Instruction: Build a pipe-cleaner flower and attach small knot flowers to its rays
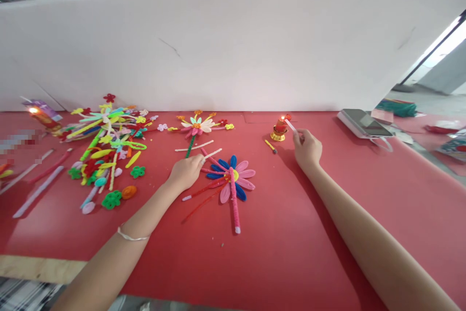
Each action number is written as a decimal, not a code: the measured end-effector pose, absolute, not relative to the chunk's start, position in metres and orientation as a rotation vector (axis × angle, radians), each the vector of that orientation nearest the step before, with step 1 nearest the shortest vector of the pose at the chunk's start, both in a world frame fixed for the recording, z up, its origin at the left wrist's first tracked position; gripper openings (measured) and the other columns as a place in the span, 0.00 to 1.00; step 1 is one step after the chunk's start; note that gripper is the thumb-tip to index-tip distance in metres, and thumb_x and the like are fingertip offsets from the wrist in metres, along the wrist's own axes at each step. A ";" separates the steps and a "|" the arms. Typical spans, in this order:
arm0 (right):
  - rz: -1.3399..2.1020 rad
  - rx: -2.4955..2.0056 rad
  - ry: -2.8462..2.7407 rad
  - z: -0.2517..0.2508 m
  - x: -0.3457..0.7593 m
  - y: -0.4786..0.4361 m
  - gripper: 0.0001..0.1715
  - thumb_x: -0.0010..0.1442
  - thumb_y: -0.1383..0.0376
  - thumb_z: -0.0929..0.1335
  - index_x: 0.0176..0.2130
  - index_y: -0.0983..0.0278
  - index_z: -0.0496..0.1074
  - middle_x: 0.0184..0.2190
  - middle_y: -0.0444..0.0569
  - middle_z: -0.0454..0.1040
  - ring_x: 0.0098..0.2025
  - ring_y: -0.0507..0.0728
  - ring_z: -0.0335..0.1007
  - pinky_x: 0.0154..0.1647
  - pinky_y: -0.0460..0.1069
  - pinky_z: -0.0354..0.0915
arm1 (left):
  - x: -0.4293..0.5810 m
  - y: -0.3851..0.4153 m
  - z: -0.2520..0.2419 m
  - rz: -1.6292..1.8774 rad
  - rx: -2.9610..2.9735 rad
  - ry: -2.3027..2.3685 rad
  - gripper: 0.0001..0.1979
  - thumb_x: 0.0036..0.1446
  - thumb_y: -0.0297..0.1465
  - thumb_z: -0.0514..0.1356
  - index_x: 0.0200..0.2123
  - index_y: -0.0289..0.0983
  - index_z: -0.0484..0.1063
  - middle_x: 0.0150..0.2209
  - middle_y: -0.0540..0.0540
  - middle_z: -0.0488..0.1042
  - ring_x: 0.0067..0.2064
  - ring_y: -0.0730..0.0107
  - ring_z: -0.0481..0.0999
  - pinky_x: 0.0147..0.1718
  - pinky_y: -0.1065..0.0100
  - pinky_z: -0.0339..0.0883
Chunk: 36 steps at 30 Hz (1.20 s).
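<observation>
My left hand (187, 173) is closed, its fingertips pinching a cream pipe-cleaner stem (213, 154). Just right of and below it lies a large pink and blue pipe-cleaner flower (244, 173) with a yellow centre and a thick pink stem. A smaller flower (196, 128) on a green stem rests beyond that hand. My right hand (307, 149) is closed around a whitish, translucent glue stick (291, 125), its tip close to the flame of a lit red candle (280, 126) on a gold base. A short yellow stick with a dark end (270, 146) lies below the candle.
Colourful pipe-cleaner flowers and pieces (109, 131) are heaped at left, with another lit candle (44, 118) behind. A white panel (233, 49) rises along the back of the red table (291, 248). At right lies a phone-like device (366, 122) with a white cable.
</observation>
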State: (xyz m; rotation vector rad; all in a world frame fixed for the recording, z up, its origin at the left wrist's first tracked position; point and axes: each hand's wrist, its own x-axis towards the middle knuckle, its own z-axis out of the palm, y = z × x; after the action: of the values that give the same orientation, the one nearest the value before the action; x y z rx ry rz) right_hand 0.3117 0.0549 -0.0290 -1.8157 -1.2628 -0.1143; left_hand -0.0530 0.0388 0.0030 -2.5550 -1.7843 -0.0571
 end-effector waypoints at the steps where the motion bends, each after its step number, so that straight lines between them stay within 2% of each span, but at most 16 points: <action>1: -0.114 -1.818 -1.262 -0.029 0.312 0.055 0.21 0.57 0.54 0.59 0.38 0.64 0.73 0.23 0.48 0.69 0.25 0.53 0.59 0.25 0.46 0.49 | -0.053 0.039 0.003 -0.062 -2.554 -1.782 0.16 0.64 0.36 0.41 0.42 0.39 0.66 0.38 0.44 0.75 0.37 0.59 0.75 0.30 0.67 0.60; 14: -0.111 -1.814 -1.264 -0.032 0.313 0.057 0.21 0.58 0.54 0.59 0.38 0.64 0.73 0.22 0.46 0.68 0.24 0.53 0.59 0.26 0.46 0.49 | -0.054 0.039 0.002 -0.079 -2.561 -1.792 0.18 0.64 0.37 0.40 0.44 0.40 0.66 0.38 0.43 0.75 0.38 0.60 0.75 0.31 0.67 0.60; 26: -0.097 -1.822 -1.264 -0.030 0.312 0.055 0.20 0.58 0.54 0.59 0.38 0.63 0.72 0.23 0.46 0.69 0.24 0.52 0.58 0.25 0.45 0.49 | -0.055 0.039 0.002 -0.082 -2.556 -1.749 0.17 0.64 0.37 0.40 0.40 0.39 0.66 0.37 0.44 0.75 0.36 0.60 0.75 0.28 0.68 0.58; 36: -0.089 -1.841 -1.261 -0.029 0.312 0.056 0.20 0.58 0.54 0.59 0.38 0.63 0.72 0.23 0.46 0.68 0.24 0.52 0.58 0.25 0.45 0.49 | -0.055 0.040 0.000 -0.086 -2.562 -1.760 0.15 0.64 0.36 0.41 0.41 0.39 0.66 0.38 0.44 0.76 0.37 0.60 0.75 0.30 0.68 0.59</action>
State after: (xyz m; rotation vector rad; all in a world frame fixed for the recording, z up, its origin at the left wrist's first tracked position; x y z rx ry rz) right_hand 0.3115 0.0556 -0.0294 -1.8415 -1.2607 -0.0893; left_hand -0.0547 0.0398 0.0005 -2.5622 -1.7598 -0.0864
